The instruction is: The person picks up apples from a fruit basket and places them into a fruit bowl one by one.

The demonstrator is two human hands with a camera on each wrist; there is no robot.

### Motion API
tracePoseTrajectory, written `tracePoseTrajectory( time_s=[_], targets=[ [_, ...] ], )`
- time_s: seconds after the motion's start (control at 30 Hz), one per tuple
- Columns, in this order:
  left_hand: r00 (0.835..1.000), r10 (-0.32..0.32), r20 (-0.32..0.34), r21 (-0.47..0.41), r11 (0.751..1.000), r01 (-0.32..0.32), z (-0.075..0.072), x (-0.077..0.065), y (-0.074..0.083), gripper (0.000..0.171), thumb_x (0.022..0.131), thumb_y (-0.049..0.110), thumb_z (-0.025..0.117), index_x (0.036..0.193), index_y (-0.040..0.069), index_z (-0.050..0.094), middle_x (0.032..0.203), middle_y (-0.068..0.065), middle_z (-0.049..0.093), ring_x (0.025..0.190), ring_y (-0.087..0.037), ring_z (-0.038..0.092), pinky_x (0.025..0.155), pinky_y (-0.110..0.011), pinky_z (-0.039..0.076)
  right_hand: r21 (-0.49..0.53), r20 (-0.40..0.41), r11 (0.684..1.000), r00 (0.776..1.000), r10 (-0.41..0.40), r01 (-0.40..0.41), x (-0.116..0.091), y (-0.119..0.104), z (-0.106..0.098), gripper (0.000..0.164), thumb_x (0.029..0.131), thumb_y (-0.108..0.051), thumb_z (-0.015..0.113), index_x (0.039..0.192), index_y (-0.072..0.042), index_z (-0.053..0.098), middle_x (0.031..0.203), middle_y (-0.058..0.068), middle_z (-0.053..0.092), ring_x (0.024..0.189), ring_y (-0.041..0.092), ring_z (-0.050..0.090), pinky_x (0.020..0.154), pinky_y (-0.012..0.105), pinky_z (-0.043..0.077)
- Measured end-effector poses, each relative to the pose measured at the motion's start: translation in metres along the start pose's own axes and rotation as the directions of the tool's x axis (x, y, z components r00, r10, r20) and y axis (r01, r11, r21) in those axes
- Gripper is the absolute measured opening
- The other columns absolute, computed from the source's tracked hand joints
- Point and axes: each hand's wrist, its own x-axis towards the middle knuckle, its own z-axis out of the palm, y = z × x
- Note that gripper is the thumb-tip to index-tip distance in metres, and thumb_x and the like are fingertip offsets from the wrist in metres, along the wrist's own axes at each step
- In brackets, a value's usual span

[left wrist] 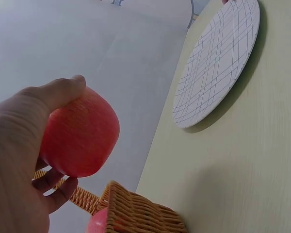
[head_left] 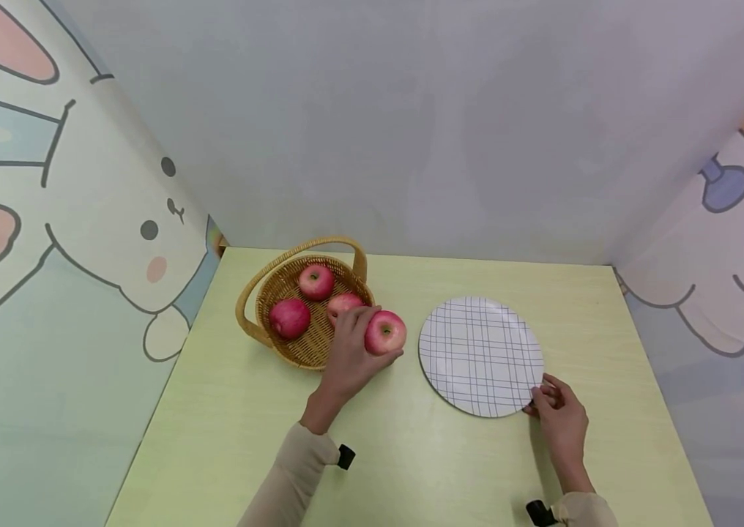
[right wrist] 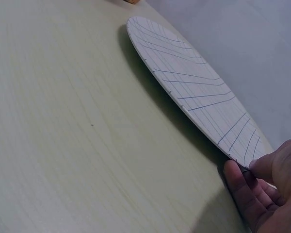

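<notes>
My left hand grips a red apple between thumb and fingers, held up just right of the wicker basket. In the left wrist view the same apple is above the table, with the thumb over its top and fingertips under it. Three more apples lie in the basket, one of them partly behind the hand. My right hand pinches the near right rim of a white plate with a blue grid pattern. The right wrist view shows the thumb on the plate's upper face and fingers beneath.
The pale wooden table ends at a grey wall behind. Side walls with cartoon drawings stand left and right. The basket's arched handle rises at its far left side. A gap of table separates basket and plate.
</notes>
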Motion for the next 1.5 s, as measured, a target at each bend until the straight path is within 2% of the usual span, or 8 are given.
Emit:
tracePoseTrajectory(
  time_s=[0.2,0.43,0.57,0.67,0.8,1.1,1.3,1.5],
  targets=[
    [0.999,-0.017,0.049,-0.015,1.0,0.017,0.007,0.0,0.01,0.077,0.072,0.038,0.095,0.136,0.01,0.062,0.132,-0.01,0.06,0.125,-0.028,0.052,0.099,-0.047,0.053,-0.084,-0.013,0.996,1.0,-0.008,0.007,0.002,-0.001,-0.001,0.044,0.102,-0.016,0.066,0.145,-0.007,0.058,0.112,0.004,0.063,0.079,-0.006,0.059,0.066,0.017,0.059],
    [0.995,-0.026,0.098,-0.045,0.999,0.03,0.017,0.002,0.016,0.077,0.075,0.039,0.094,0.138,0.012,0.06,0.133,-0.008,0.059,0.122,-0.027,0.05,0.098,-0.044,0.053,-0.092,-0.002,0.996,1.0,-0.018,0.018,0.003,-0.005,-0.003,0.045,0.102,-0.012,0.065,0.146,-0.005,0.056,0.118,0.011,0.062,0.077,-0.005,0.059,0.065,0.019,0.06],
    [0.992,-0.027,0.124,-0.064,0.997,0.035,0.022,0.004,0.02,0.076,0.075,0.04,0.093,0.139,0.013,0.06,0.134,-0.007,0.059,0.122,-0.027,0.051,0.097,-0.042,0.054,-0.142,-0.007,0.989,0.999,-0.034,0.033,0.006,-0.01,-0.007,0.046,0.1,-0.01,0.066,0.145,-0.002,0.057,0.124,0.017,0.065,0.076,-0.009,0.056,0.064,0.016,0.058],
    [0.991,-0.027,0.132,-0.063,0.997,0.036,0.027,0.006,0.022,0.077,0.075,0.04,0.093,0.139,0.013,0.06,0.134,-0.008,0.059,0.123,-0.027,0.051,0.096,-0.042,0.054,-0.197,-0.007,0.979,0.999,-0.052,0.05,0.008,-0.015,-0.01,0.047,0.099,-0.011,0.066,0.144,0.0,0.057,0.129,0.023,0.066,0.075,-0.014,0.053,0.062,0.012,0.054],
    [0.99,-0.026,0.141,-0.059,0.998,0.035,0.033,0.005,0.023,0.077,0.076,0.04,0.092,0.139,0.012,0.06,0.135,-0.008,0.059,0.125,-0.026,0.051,0.095,-0.041,0.056,-0.256,-0.019,0.965,0.998,-0.063,0.056,0.011,-0.021,-0.012,0.048,0.099,-0.016,0.066,0.143,0.0,0.058,0.129,0.025,0.067,0.074,-0.017,0.048,0.062,0.006,0.045],
    [0.98,-0.03,0.197,-0.088,0.995,0.048,0.05,0.006,0.027,0.076,0.077,0.04,0.092,0.141,0.013,0.06,0.136,-0.006,0.059,0.124,-0.025,0.051,0.095,-0.038,0.055,-0.246,-0.022,0.966,0.996,-0.091,0.083,0.017,-0.022,-0.012,0.047,0.098,-0.013,0.066,0.143,0.0,0.06,0.129,0.027,0.068,0.074,-0.021,0.046,0.063,0.005,0.043],
    [0.968,-0.028,0.247,-0.101,0.993,0.054,0.066,0.004,0.031,0.077,0.079,0.04,0.09,0.143,0.014,0.057,0.137,-0.007,0.058,0.127,-0.024,0.05,0.094,-0.033,0.056,-0.232,-0.034,0.971,0.997,-0.075,0.066,0.017,-0.014,-0.011,0.045,0.098,-0.012,0.066,0.142,-0.002,0.061,0.128,0.023,0.069,0.074,-0.02,0.048,0.062,0.006,0.045],
    [0.962,-0.038,0.271,-0.096,0.993,0.066,0.078,-0.001,0.033,0.078,0.079,0.041,0.09,0.144,0.015,0.055,0.138,-0.005,0.057,0.127,-0.022,0.05,0.091,-0.028,0.057,-0.209,-0.008,0.975,0.997,-0.078,0.075,0.018,-0.007,-0.006,0.046,0.099,-0.012,0.064,0.143,-0.002,0.06,0.128,0.022,0.068,0.077,-0.016,0.05,0.063,0.008,0.048]
  ],
)
